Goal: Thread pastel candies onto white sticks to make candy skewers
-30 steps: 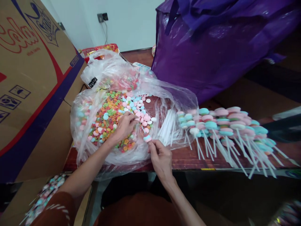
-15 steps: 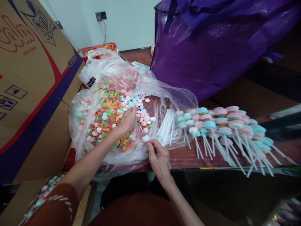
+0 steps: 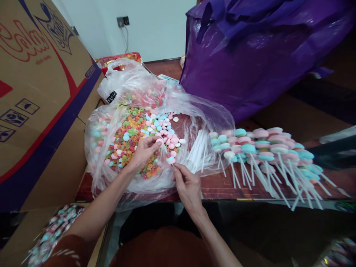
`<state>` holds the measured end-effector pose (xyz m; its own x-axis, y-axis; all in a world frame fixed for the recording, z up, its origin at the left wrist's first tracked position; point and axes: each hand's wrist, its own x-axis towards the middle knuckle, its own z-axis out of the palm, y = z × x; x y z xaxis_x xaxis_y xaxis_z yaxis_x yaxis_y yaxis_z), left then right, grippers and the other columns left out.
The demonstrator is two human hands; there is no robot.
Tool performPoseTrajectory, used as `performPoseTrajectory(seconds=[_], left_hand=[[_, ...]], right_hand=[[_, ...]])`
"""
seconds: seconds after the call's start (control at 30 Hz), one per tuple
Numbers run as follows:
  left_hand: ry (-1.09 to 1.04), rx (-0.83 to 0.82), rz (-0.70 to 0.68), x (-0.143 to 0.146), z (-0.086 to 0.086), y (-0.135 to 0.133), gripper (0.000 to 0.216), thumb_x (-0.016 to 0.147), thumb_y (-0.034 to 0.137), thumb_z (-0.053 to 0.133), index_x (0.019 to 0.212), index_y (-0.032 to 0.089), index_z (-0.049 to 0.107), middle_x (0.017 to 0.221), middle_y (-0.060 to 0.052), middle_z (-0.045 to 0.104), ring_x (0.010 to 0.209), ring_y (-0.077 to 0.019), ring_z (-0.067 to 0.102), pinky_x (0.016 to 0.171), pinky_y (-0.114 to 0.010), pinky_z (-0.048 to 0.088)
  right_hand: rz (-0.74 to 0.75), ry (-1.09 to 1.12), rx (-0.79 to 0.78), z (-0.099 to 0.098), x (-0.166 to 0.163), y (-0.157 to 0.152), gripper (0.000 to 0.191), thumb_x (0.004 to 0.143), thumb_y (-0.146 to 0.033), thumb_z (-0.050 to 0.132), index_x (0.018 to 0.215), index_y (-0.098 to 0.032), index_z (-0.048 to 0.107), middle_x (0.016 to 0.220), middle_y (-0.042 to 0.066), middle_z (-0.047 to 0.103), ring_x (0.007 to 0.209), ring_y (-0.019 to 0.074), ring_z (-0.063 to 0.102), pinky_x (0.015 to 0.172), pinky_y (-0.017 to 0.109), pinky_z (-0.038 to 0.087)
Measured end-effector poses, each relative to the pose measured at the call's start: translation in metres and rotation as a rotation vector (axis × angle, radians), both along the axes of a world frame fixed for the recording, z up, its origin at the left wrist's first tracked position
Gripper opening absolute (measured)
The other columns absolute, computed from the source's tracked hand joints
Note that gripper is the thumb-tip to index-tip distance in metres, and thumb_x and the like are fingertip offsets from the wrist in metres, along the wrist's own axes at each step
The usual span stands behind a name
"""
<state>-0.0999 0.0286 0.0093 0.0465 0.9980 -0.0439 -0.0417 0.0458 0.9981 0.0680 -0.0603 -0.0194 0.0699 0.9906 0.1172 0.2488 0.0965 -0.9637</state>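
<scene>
Between thumb and finger of my left hand [image 3: 144, 150] is a pink marshmallow disc [image 3: 159, 142], lifted above the candy pile. My right hand [image 3: 188, 184] pinches a white stick with a few marshmallow discs threaded near its top, a candy skewer [image 3: 170, 160]; its tip points toward my left hand. Beneath both hands lies an opened clear plastic bag [image 3: 133, 187]. Inside are colourful gummy rings [image 3: 130, 129] and loose pink, blue and white marshmallows [image 3: 167, 129]. White sticks [image 3: 198, 146] lie in a bundle at the bag's right side.
Several finished candy skewers [image 3: 261, 144] are piled to the right on the wooden table [image 3: 219, 191]. A large cardboard box [image 3: 41, 111] stands at left, a purple bag [image 3: 236, 63] at the back. More wrapped candy [image 3: 55, 230] sits low at left.
My left hand has come out of the marshmallows, back toward me, with a pink disc now visible in its fingers. The right hand has stayed nearly in place with the skewer.
</scene>
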Motion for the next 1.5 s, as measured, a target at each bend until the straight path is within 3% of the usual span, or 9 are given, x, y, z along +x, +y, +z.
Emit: performPoseTrajectory(seconds=[0.13,0.33,0.67,0.97,1.2,1.5], left_hand=[[-0.054,-0.046,0.074,0.003,-0.002,-0.007,0.043,0.067,0.046,0.081,0.093,0.013,0.074,0.074,-0.001,0.067,0.060,-0.0084,0.055,0.057,-0.021,0.045],[-0.085,-0.025,0.198,0.005,-0.008,-0.006,0.038,0.061,0.043,0.086,0.086,0.015,0.077,0.081,-0.003,0.073,0.071,-0.0107,0.061,0.066,-0.022,0.050],[-0.120,-0.049,0.150,0.003,-0.009,-0.015,0.040,0.068,0.042,0.082,0.097,0.015,0.077,0.083,-0.003,0.074,0.068,-0.0112,0.063,0.066,-0.023,0.052],[0.264,0.226,0.238,0.006,-0.016,-0.029,0.019,0.079,0.028,0.071,0.093,0.018,0.078,0.085,-0.003,0.066,0.074,-0.0129,0.058,0.066,-0.024,0.047],[0.427,0.288,0.275,0.011,-0.020,-0.052,0.021,0.086,0.027,0.067,0.102,0.021,0.079,0.085,-0.004,0.063,0.082,-0.0159,0.059,0.072,-0.025,0.048],[0.542,0.316,0.083,0.016,-0.010,-0.072,0.032,0.097,0.033,0.051,0.114,0.018,0.075,0.097,-0.009,0.067,0.086,-0.0172,0.063,0.076,-0.027,0.050]], right_hand=[[0.016,-0.017,0.042,0.003,-0.003,0.000,0.031,0.093,-0.033,0.053,0.105,-0.016,0.076,0.067,0.001,0.064,0.061,0.0145,0.056,0.057,0.024,0.046],[0.025,-0.053,0.070,0.005,-0.004,0.000,0.030,0.093,-0.030,0.053,0.105,-0.017,0.077,0.067,0.002,0.065,0.062,0.0161,0.060,0.057,0.025,0.048],[0.022,-0.054,0.044,0.004,-0.004,0.001,0.030,0.093,-0.032,0.053,0.102,-0.015,0.076,0.064,0.000,0.060,0.058,0.0142,0.054,0.056,0.024,0.044],[0.076,0.024,-0.083,0.012,-0.003,0.000,0.030,0.093,-0.039,0.053,0.083,-0.016,0.070,0.056,-0.005,0.044,0.050,0.0102,0.042,0.048,0.021,0.034],[0.070,0.012,-0.074,0.014,-0.006,-0.002,0.029,0.092,-0.038,0.052,0.078,-0.017,0.066,0.055,-0.005,0.045,0.050,0.0105,0.043,0.048,0.021,0.034],[0.066,-0.080,-0.063,0.006,-0.011,0.001,0.029,0.095,-0.038,0.049,0.078,-0.018,0.063,0.057,-0.005,0.047,0.052,0.0104,0.043,0.053,0.022,0.034]])
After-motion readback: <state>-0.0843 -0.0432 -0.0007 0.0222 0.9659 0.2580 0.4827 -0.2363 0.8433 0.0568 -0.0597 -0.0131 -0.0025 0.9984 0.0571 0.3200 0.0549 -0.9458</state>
